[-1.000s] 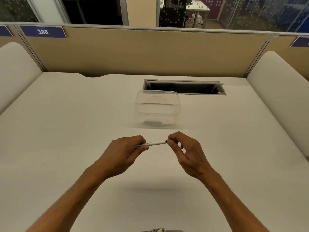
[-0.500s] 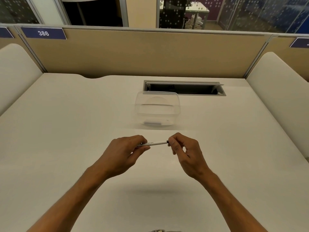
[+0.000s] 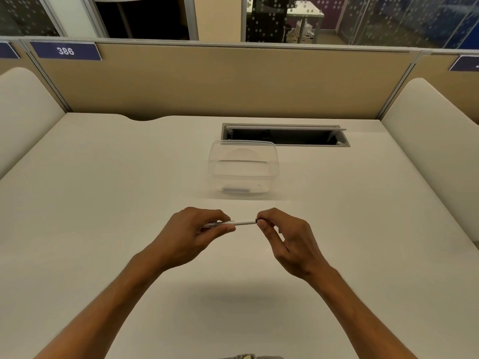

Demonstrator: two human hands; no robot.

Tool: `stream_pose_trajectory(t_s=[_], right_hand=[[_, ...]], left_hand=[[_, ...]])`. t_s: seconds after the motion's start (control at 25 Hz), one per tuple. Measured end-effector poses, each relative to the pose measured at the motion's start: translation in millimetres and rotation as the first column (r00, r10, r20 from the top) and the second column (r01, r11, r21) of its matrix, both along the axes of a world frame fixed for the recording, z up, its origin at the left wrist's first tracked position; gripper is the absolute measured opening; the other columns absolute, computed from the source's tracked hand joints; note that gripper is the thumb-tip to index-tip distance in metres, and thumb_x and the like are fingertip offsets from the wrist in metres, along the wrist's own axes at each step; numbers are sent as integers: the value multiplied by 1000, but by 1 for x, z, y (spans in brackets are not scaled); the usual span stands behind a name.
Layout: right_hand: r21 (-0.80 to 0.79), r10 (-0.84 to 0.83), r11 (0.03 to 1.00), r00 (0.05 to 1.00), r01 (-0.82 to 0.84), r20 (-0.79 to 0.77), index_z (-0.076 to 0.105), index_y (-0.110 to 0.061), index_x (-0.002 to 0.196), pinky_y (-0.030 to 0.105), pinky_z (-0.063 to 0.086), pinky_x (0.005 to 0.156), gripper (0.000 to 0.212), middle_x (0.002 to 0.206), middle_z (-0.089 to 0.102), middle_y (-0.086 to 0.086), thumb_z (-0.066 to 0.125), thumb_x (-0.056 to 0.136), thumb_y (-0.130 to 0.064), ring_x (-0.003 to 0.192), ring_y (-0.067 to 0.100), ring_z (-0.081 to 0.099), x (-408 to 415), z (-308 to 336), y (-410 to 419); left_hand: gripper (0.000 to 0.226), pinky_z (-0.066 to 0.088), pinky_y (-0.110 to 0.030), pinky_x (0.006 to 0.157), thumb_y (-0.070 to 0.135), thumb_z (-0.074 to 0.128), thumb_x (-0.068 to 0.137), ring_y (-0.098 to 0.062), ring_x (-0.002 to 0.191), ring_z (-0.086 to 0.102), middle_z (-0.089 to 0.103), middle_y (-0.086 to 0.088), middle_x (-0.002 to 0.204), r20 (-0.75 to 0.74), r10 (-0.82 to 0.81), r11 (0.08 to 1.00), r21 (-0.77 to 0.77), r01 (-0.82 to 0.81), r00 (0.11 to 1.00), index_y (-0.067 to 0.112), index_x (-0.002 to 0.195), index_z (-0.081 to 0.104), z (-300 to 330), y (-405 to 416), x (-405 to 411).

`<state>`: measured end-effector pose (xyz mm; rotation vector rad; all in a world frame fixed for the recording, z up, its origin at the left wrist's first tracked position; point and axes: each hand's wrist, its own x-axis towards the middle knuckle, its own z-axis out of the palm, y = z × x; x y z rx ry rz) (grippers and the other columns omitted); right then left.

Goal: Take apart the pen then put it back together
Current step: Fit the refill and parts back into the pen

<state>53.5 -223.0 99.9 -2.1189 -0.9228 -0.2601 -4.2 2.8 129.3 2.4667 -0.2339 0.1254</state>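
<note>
We sit at an open-plan office desk [image 3: 103, 177]: beyond our fingers [image 3: 220, 215] a tan cubicle partition [image 3: 233, 81] carries a numbered plate reading 386 [image 3: 65, 51], a cable hatch [image 3: 285, 136] is cut into the desktop, and glass-walled rooms [image 3: 388, 19] lie further back.

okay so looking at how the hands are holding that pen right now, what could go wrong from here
1. The right hand pinches only the dark end of the pen with its fingertips, so it may slip off when twisted or pulled.
2. The pen is held in the air above the table, not over the clear container; a small part that comes free could drop and roll away.
</note>
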Motion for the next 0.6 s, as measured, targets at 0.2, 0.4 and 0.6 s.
stream_pose_trajectory(t_s=[0.2,0.4,0.6], right_hand=[[70,29,997,981,-16,-190,50,-29,82,21,40,57,22,63,49,-17,38,99,-36,58,9,48,-4,2,4],[291,187,957,771,-2,-609,43,-29,60,25,40,56,39,53,38,-8,41,99,-31,48,13,42,-5,5,9],[229,98,973,856,25,-507,53,-23,69,22,42,54,35,54,50,-2,43,99,-38,50,10,47,-5,0,10]], left_hand=[[27,31,-19,48,54,53,86,-4,55,47,52,23,57,91,2,995,100,-11,996,32,84,67,7,-1,1],[26,41,-29,45,48,54,87,-7,52,46,62,13,66,181,-39,973,231,-4,983,28,84,71,13,-6,1],[30,39,-27,47,51,49,89,-7,53,47,61,14,66,146,-23,976,218,-9,989,28,83,67,10,-5,-1]])
